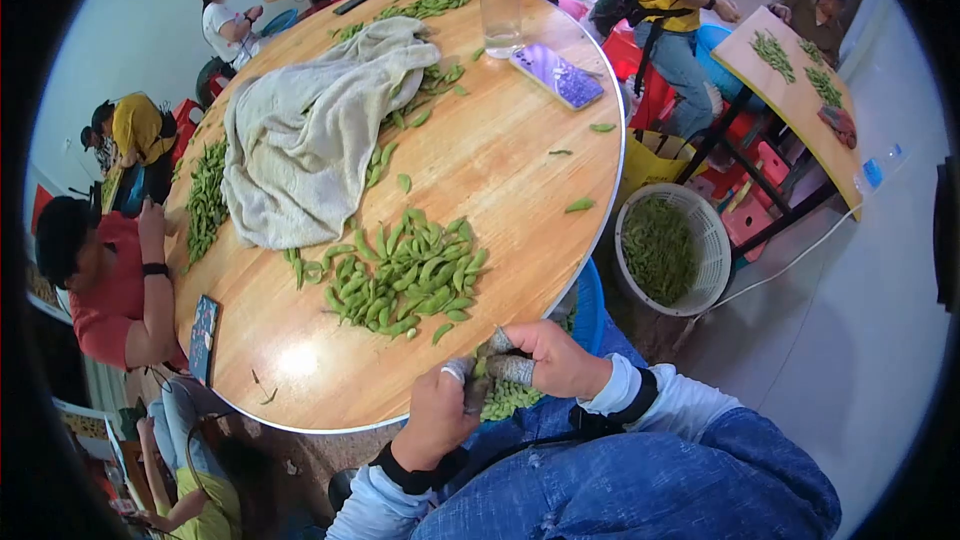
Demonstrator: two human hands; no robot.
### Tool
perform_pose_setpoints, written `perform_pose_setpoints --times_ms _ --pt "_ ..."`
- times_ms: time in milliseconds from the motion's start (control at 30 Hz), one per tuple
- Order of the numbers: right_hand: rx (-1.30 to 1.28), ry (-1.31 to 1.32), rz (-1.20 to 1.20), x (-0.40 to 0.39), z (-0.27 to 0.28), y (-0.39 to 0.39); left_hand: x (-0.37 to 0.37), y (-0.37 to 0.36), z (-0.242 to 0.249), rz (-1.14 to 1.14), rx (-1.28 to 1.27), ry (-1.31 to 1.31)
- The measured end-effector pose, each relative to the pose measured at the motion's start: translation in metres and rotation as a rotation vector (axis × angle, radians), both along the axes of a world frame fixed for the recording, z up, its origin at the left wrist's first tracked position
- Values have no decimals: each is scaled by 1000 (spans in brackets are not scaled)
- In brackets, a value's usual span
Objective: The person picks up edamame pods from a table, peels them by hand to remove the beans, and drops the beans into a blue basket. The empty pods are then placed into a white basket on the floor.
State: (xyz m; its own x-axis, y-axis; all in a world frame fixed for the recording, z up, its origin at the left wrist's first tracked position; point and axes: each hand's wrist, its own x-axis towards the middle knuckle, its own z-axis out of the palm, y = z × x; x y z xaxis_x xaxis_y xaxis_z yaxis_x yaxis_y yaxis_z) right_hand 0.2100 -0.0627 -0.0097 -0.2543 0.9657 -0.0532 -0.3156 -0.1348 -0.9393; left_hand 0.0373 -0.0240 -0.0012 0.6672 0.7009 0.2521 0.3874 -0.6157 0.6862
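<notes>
My left hand point(437, 418) and my right hand point(562, 360) meet just past the table's near edge, with grey coverings on several fingertips. Both are closed around a small green soybean pod point(480, 367), mostly hidden by the fingers. Below them, shelled green beans point(508, 400) lie in a blue basin point(590, 308), partly covered by my hands and lap. A heap of green soybean pods point(410, 275) rests on the round wooden table point(515, 205) in front of my hands, and a few loose pods are scattered around it.
On the table are a crumpled grey towel point(310, 130), a clear bottle point(498, 10), a purple phone point(557, 76) and a dark patterned phone point(203, 338). A white basket point(718, 275) of green pods stands on the floor to the right. Other people sit and stand around nearby tables.
</notes>
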Motion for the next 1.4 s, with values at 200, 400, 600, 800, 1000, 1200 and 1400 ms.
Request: perform_pose_setpoints --times_ms 200,400,600,800,1000,1200,1400 --pt "25 54 -8 -1 -10 3 -1 6 7 1 -143 -70" --pt "98 -131 -117 -5 5 1 0 4 23 41 271 52" --pt "168 -226 -100 -5 8 -3 -8 14 16 19 -325 -94" --pt "303 -680 -152 -8 16 -1 -2 12 22 75 -482 13" --pt "365 -693 -238 -11 21 0 -3 10 0 118 -528 -196" --pt "-68 -88 -143 7 14 7 -3 8 20 83 -510 -45" --pt "-218 -45 -96 5 22 5 0 5 13 47 -329 77"
